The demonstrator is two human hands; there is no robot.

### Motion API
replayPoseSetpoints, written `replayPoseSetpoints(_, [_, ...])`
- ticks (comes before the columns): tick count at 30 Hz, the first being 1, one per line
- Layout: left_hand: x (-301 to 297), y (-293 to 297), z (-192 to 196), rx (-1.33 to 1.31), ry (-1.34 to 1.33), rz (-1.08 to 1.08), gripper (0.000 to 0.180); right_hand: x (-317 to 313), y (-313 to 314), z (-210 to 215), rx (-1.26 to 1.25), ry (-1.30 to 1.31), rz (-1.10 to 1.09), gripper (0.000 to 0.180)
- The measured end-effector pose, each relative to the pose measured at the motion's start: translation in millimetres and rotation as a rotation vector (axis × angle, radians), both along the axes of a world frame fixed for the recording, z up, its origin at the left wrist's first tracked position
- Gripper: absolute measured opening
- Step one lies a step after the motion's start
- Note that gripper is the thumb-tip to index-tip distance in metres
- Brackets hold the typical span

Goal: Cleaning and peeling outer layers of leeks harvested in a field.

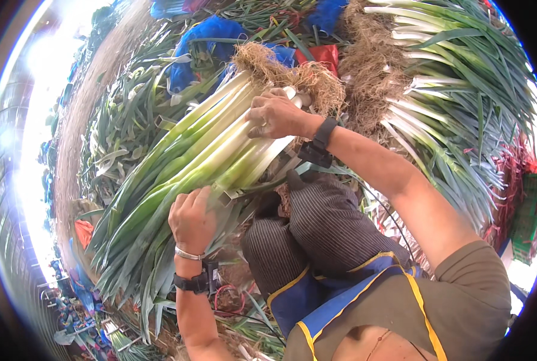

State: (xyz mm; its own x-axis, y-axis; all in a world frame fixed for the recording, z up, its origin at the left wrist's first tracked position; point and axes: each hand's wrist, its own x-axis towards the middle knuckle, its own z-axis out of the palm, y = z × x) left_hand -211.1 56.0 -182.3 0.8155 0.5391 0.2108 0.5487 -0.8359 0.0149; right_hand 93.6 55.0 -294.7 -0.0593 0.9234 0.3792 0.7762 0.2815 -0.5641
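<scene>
Apron (289, 304): blue with yellow edging, nearest of all, well below the leek bundle (199, 141).
Striped trousers (325, 210): bent knees, just below the bundle's pale half.
Left hand (191, 218): at the bundle's near edge, where the green begins. Its fingers are curled inward with their tips hidden; I cannot tell whether they have hold of a stalk.
Leeks: the bundle lies aslant before the knees, white ends up and right, leaves fanning down and left.
Right hand (273, 114): on top of the bundle's white stalks, near the root end. Its fingers are bent over the stalks, partly closed; how firmly they hold cannot be told.
Roots (321, 87): shaggy, brown, at the bundle's upper right end.
Progress: gathering the stalks one way round looks largely done, though the root ends are somewhat staggered. The roots are untrimmed, and no tie shows around the bundle, so any fastening seems left undone.
Second heap (461, 114): many more leeks, right of the bundle, roots facing it.
Red plastic (327, 55): just beyond the bundle's roots.
Blue plastic (205, 39): beyond the bundle's white end.
Loose greens (115, 144): piled to the bundle's left.
</scene>
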Motion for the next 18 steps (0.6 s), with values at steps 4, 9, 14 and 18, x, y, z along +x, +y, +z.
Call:
replayPoseSetpoints(4, [2,2,9,-0.185,0.041,0.081,0.040,0,2,-1,-0.011,0.004,0.022,0.042])
replayPoseSetpoints(9, [4,16,14,-0.366,0.144,0.161,0.041,4,1,-1,0.000,-0.042,0.022,0.039])
replayPoseSetpoints(14, [7,26,27,-0.538,0.218,0.261,0.037,4,3,-5,0.023,-0.028,0.058,0.037])
replayPoseSetpoints(18, [9,23,25,-0.486,0.275,0.265,0.036,7,5,-8,-0.004,0.029,0.080,0.037])
